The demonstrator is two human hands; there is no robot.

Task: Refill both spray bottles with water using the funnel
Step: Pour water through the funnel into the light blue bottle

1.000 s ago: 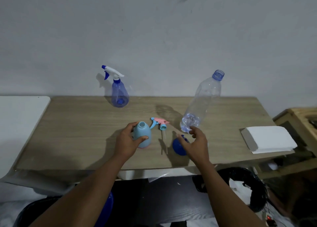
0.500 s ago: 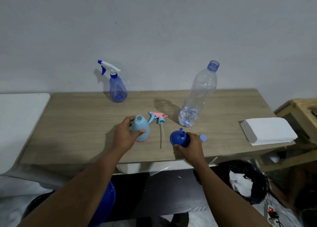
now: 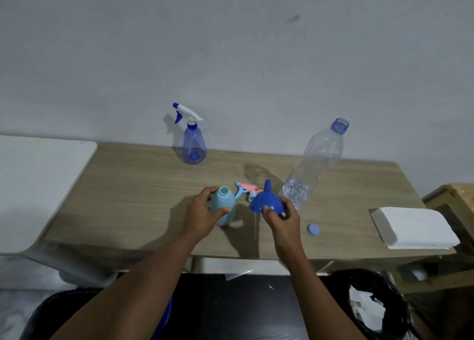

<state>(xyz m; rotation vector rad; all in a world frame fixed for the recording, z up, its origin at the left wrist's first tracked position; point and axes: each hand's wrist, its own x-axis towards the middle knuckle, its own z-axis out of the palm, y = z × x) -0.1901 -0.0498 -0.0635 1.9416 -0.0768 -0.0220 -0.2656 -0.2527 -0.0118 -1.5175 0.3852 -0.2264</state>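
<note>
My left hand point(image 3: 201, 215) grips a light blue spray bottle point(image 3: 222, 203) with its neck open, standing on the wooden table point(image 3: 133, 198). My right hand point(image 3: 282, 219) holds a dark blue funnel point(image 3: 266, 201) above the table, spout pointing up. The bottle's pink and blue spray head point(image 3: 246, 189) lies on the table behind the funnel. A translucent blue spray bottle point(image 3: 193, 144) with a white trigger stands at the back. To the right stands a clear uncapped water bottle point(image 3: 315, 165) with a little water at the bottom. Its blue cap point(image 3: 313, 229) lies near the front edge.
A stack of white paper towels point(image 3: 415, 226) lies at the table's right end. A white surface point(image 3: 38, 180) adjoins the table on the left. Below the front edge are a black-lined bin point(image 3: 379, 306) on the right and a blue basin point(image 3: 161, 319) on the left.
My right hand has lifted the funnel off the table and brought it toward the light blue bottle. The cap now lies uncovered. My left hand stays on the bottle.
</note>
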